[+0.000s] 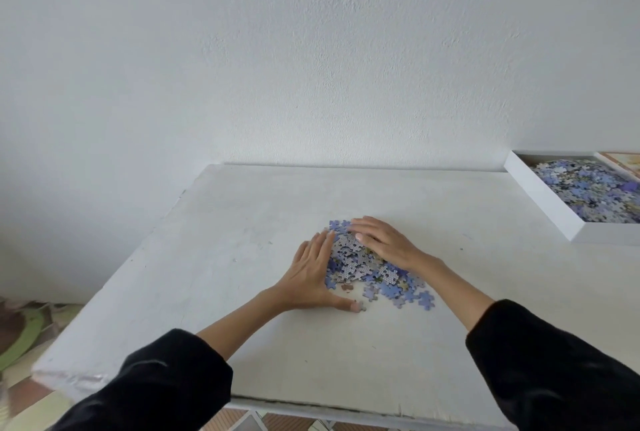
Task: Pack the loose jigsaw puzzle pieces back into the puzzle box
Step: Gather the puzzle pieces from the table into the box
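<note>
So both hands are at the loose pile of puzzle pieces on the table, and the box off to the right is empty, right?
Not quite: the head view shows the box already holds a heap of pieces. The rest stands: the left hand and right hand are at the loose pile on the table.

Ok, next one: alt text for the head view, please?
A person's left hand and right hand rest with relaxed fingers around a heap of blue and grey puzzle pieces on a white table. An open white box holding many pieces sits far right.
</note>
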A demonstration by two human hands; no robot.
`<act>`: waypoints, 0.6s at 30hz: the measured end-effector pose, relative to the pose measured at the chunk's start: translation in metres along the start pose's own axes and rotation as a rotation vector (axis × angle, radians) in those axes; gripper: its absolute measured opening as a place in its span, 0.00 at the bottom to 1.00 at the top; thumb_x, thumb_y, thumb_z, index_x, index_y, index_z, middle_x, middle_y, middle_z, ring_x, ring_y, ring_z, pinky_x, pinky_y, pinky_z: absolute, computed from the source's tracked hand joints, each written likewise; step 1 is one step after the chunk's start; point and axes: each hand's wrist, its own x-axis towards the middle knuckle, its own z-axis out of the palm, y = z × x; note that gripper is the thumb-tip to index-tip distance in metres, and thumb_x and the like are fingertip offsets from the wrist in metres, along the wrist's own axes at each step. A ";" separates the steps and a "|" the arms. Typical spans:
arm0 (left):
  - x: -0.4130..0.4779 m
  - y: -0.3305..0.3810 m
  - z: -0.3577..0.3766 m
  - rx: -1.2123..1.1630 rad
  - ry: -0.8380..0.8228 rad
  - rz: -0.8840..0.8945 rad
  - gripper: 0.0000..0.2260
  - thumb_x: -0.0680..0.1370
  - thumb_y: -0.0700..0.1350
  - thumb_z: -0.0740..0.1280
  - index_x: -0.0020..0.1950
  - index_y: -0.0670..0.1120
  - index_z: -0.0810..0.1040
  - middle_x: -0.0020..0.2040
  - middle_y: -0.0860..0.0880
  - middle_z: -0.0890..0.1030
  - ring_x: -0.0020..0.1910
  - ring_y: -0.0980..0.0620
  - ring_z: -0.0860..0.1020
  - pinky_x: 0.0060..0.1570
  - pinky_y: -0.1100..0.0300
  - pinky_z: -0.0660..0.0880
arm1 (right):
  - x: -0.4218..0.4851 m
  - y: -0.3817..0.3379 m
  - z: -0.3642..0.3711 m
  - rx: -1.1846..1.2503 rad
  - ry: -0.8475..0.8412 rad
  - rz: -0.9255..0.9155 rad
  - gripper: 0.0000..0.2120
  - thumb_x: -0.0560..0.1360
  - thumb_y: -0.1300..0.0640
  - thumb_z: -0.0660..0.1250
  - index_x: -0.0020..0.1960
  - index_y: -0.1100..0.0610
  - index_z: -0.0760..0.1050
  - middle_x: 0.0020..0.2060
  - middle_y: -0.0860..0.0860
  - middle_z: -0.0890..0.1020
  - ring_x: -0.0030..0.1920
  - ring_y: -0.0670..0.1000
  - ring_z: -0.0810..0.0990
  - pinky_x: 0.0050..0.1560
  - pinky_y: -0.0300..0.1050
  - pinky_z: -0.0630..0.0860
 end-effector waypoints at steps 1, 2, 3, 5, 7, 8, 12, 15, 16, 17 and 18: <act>0.000 -0.001 -0.001 -0.001 0.002 0.000 0.61 0.54 0.82 0.52 0.75 0.49 0.35 0.76 0.50 0.38 0.75 0.54 0.38 0.72 0.55 0.36 | 0.000 0.002 0.003 -0.052 -0.001 -0.024 0.19 0.80 0.48 0.53 0.70 0.49 0.64 0.72 0.47 0.62 0.73 0.47 0.55 0.72 0.54 0.52; 0.000 -0.002 -0.001 -0.003 0.007 0.002 0.60 0.55 0.82 0.51 0.75 0.49 0.35 0.77 0.50 0.39 0.75 0.54 0.38 0.72 0.56 0.37 | -0.003 0.003 0.004 -0.084 0.005 -0.041 0.19 0.80 0.49 0.53 0.70 0.48 0.64 0.72 0.47 0.63 0.72 0.47 0.56 0.72 0.56 0.55; 0.000 -0.002 -0.001 -0.008 0.015 0.005 0.59 0.56 0.81 0.51 0.75 0.49 0.36 0.77 0.49 0.40 0.75 0.53 0.39 0.72 0.56 0.38 | -0.007 0.004 0.004 -0.082 0.020 -0.043 0.19 0.80 0.48 0.53 0.70 0.48 0.65 0.71 0.47 0.63 0.72 0.47 0.57 0.71 0.56 0.56; -0.001 -0.005 -0.001 -0.021 0.032 0.015 0.57 0.58 0.81 0.51 0.76 0.49 0.37 0.77 0.49 0.41 0.75 0.53 0.41 0.73 0.56 0.40 | -0.017 0.003 0.000 -0.018 0.026 -0.034 0.24 0.76 0.37 0.52 0.69 0.46 0.65 0.71 0.47 0.63 0.71 0.45 0.57 0.71 0.56 0.57; -0.001 -0.008 0.000 -0.012 0.037 0.034 0.57 0.58 0.81 0.51 0.76 0.49 0.38 0.77 0.49 0.42 0.75 0.54 0.41 0.73 0.56 0.40 | -0.026 0.003 -0.003 -0.008 -0.039 -0.040 0.39 0.64 0.23 0.48 0.70 0.40 0.60 0.74 0.47 0.57 0.73 0.47 0.51 0.72 0.57 0.53; 0.001 -0.009 0.000 -0.002 0.035 0.049 0.58 0.57 0.81 0.51 0.76 0.49 0.38 0.77 0.49 0.42 0.75 0.53 0.41 0.72 0.56 0.39 | -0.029 0.002 -0.006 -0.030 -0.112 -0.029 0.44 0.59 0.20 0.49 0.71 0.37 0.55 0.75 0.47 0.51 0.74 0.49 0.46 0.71 0.59 0.49; 0.009 -0.008 -0.002 0.041 0.010 0.086 0.60 0.55 0.82 0.51 0.76 0.48 0.37 0.77 0.49 0.43 0.74 0.56 0.41 0.72 0.53 0.37 | -0.031 -0.006 -0.019 -0.066 -0.373 0.037 0.54 0.55 0.28 0.68 0.70 0.32 0.38 0.72 0.43 0.33 0.72 0.50 0.31 0.71 0.61 0.41; 0.013 -0.010 -0.004 0.058 0.008 0.056 0.60 0.55 0.81 0.55 0.76 0.49 0.38 0.77 0.50 0.45 0.75 0.56 0.43 0.73 0.53 0.39 | -0.034 -0.005 -0.014 -0.169 -0.358 -0.007 0.56 0.55 0.29 0.68 0.71 0.35 0.34 0.73 0.43 0.33 0.72 0.49 0.30 0.71 0.57 0.36; 0.014 -0.012 -0.004 0.054 0.027 0.047 0.59 0.55 0.81 0.55 0.76 0.49 0.40 0.77 0.50 0.48 0.75 0.54 0.46 0.74 0.54 0.42 | -0.036 -0.002 -0.009 -0.188 -0.302 -0.029 0.57 0.53 0.25 0.64 0.71 0.36 0.35 0.73 0.43 0.36 0.72 0.49 0.33 0.71 0.55 0.37; 0.014 -0.014 -0.004 0.047 0.050 0.042 0.59 0.55 0.81 0.55 0.76 0.48 0.43 0.76 0.51 0.52 0.75 0.54 0.49 0.73 0.56 0.45 | -0.037 0.001 -0.004 -0.196 -0.234 -0.051 0.56 0.52 0.21 0.59 0.72 0.36 0.37 0.74 0.42 0.40 0.73 0.49 0.36 0.71 0.54 0.38; 0.014 -0.017 -0.004 0.045 0.073 0.041 0.58 0.55 0.81 0.54 0.77 0.48 0.46 0.75 0.51 0.56 0.73 0.54 0.52 0.72 0.57 0.48 | -0.038 0.003 0.000 -0.204 -0.165 -0.073 0.55 0.52 0.20 0.56 0.72 0.36 0.40 0.74 0.42 0.44 0.73 0.48 0.40 0.72 0.53 0.41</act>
